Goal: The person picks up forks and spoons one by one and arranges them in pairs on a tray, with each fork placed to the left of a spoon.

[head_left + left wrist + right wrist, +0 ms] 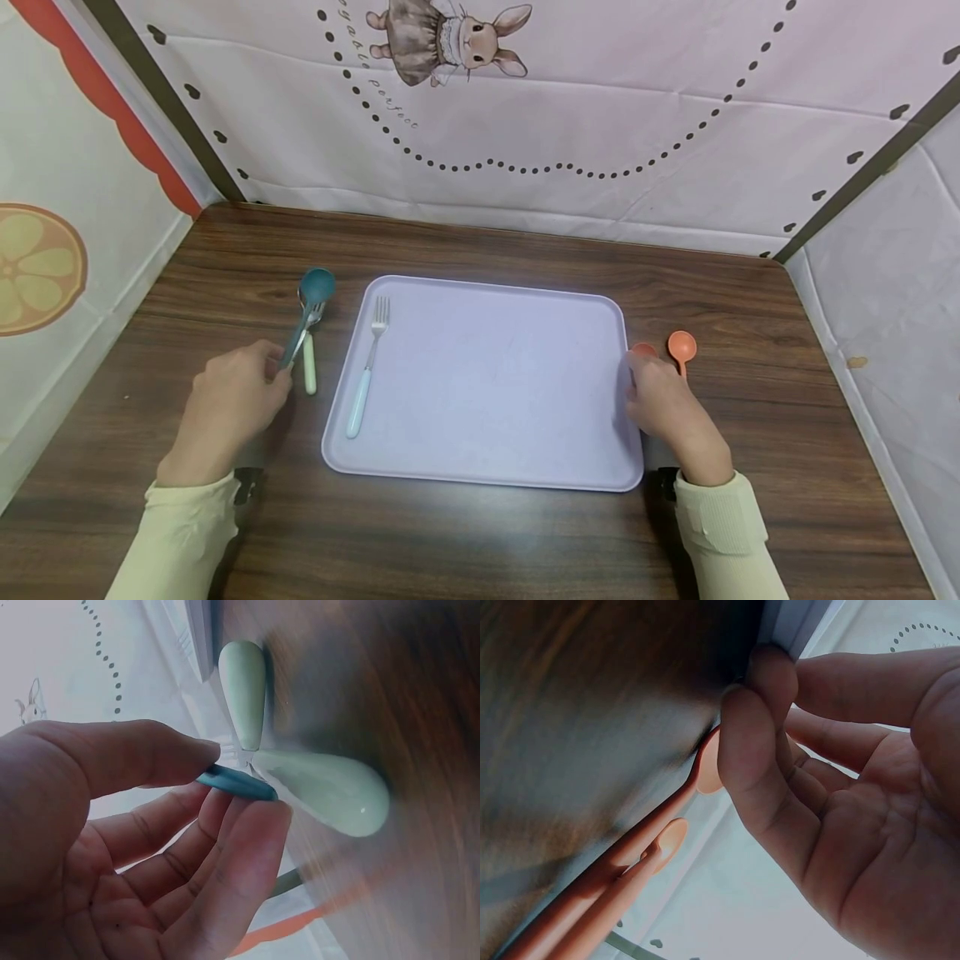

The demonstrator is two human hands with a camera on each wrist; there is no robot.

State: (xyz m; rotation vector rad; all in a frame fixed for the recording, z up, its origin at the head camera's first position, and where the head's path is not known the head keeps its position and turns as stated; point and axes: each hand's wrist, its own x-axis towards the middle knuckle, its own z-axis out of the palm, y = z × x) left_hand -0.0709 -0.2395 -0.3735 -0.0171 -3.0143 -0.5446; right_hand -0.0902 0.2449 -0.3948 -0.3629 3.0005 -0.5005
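My left hand [236,396] pinches the handle of a teal spoon [317,286] between thumb and fingers, its bowl pointing away from me. Under that spoon lie a fork and another utensil with pale green handles [330,791], their metal heads overlapping. My right hand [663,400] grips the right rim of a lavender tray [487,383], thumb and curled fingertips at the edge. Beside that hand are two orange spoons; one spoon [682,344] shows its bowl, and the nearer spoon [643,350] is partly hidden behind the fingers.
A fork with a pale blue handle [360,404] lies along the tray's left side. The dark wooden table [487,533] is bordered by printed cloth walls [600,100] at the back and both sides.
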